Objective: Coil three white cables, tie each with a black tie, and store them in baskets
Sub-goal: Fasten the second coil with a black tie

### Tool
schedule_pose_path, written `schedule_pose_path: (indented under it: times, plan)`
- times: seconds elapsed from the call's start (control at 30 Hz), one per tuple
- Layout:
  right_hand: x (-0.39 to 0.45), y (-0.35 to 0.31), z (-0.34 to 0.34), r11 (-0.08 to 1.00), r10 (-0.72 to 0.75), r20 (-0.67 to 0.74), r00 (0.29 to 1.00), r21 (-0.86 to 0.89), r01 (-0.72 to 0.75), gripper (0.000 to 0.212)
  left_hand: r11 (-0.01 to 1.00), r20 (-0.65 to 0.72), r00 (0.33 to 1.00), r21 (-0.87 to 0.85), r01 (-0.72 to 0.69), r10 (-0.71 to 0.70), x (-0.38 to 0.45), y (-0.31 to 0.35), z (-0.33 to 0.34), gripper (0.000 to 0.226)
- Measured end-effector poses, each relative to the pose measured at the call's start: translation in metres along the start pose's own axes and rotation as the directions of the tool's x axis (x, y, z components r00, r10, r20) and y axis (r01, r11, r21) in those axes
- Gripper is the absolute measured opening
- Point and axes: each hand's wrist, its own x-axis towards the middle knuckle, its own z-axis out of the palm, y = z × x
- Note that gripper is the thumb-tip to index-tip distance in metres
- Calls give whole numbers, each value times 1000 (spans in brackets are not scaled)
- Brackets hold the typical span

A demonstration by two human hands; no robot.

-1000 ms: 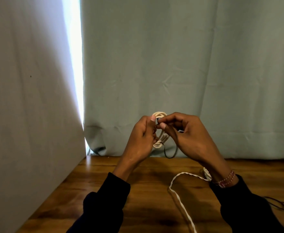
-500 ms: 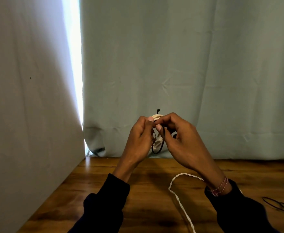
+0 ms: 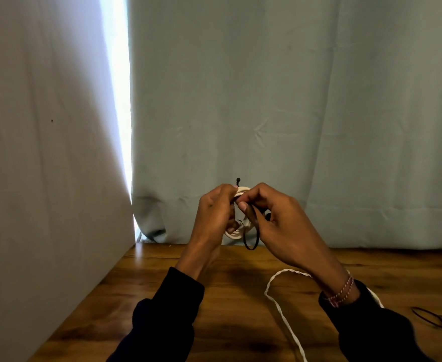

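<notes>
Since a second ago the black tie (image 3: 251, 236) goes from a slack strand hanging below the hands to a closed loop, with its head end now poking up above the fingers; hands barely shift. Head view: left hand (image 3: 214, 212) grips the coiled white cable (image 3: 234, 232), fingers curled round the bundle, held up off the wooden table (image 3: 227, 304) in front of the curtain (image 3: 293, 113). Right hand (image 3: 274, 218) pinches the tie between thumb and forefinger right at the coil. Coil looks light, soft, springy, so likely to unwind if the grip loosens; best held across all turns where the tie crosses. Tie is thin, slick, flexible; pull by its free tail. Another white cable (image 3: 280, 307) lies loose on the table, a spare black tie (image 3: 432, 318) at right.
</notes>
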Motion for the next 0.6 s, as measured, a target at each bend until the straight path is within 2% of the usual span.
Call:
schedule_pose_path:
  times: [0.2,0.4,0.6]
  plan:
    - [-1,-1,4,1000,-23,31,999,-19,23,13,986,-122,988,-148,78,-96,-1,3,3,23]
    - [0,0,2,997,-69,2,998,-45,69,18,992,-215,976,-126,7,-34,-3,2,4,23]
    - [-3,-13,-14,992,-112,-89,990,51,117,23,999,-309,951,-50,2,-17,2,-7,-1,25]
